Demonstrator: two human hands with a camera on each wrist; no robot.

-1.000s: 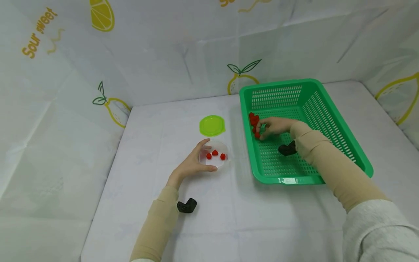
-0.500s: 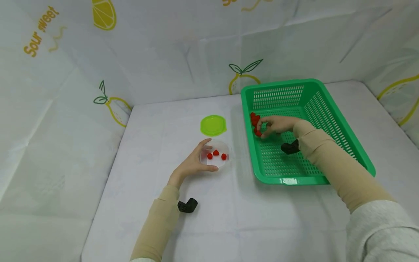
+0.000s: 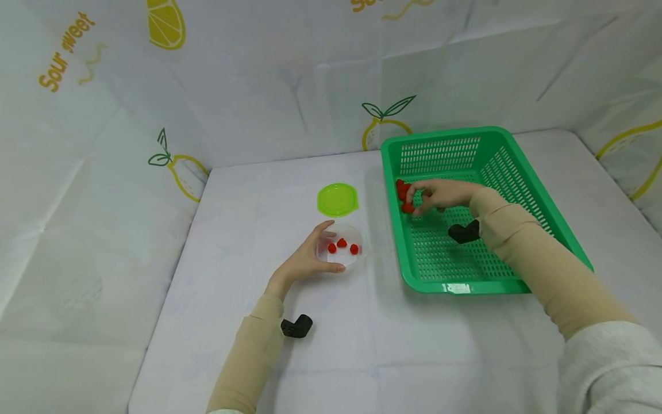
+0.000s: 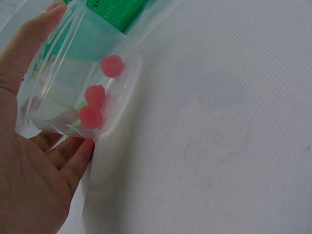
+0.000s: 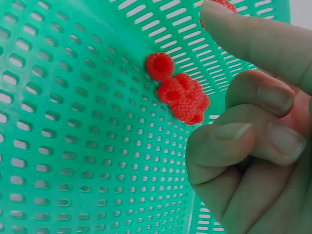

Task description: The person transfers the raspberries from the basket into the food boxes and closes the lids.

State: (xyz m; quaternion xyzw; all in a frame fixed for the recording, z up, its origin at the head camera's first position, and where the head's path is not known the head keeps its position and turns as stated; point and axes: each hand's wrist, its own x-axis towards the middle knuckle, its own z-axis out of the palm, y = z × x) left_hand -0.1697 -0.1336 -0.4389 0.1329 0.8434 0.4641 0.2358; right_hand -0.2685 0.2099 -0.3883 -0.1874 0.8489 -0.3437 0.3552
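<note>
My left hand (image 3: 305, 257) holds a clear round plastic tub (image 4: 73, 63) from its left side, thumb and fingers spread around the wall. Three red raspberries (image 4: 112, 66) lie at the bottom of the tub. Inside the green basket (image 3: 390, 230), near its left wall, is my right hand (image 3: 442, 194). Its thumb and forefinger pinch a raspberry (image 5: 225, 5), partly hidden behind a fingertip in the right wrist view, while the other fingers are curled in. Several more raspberries (image 5: 185, 100) sit together against the basket's slatted wall.
A lime-green lid (image 3: 337, 200) lies flat on the white-covered table (image 3: 248, 218), just behind the tub. Black wrist-worn pieces (image 3: 297, 326) stick out beside both forearms. White cloth with lemon prints (image 3: 289, 98) rises behind the table.
My right hand has shifted slightly right, and the raspberry at its fingertips has moved a little up the view, toward the basket's back. The left hand keeps its hold on the tub.
</note>
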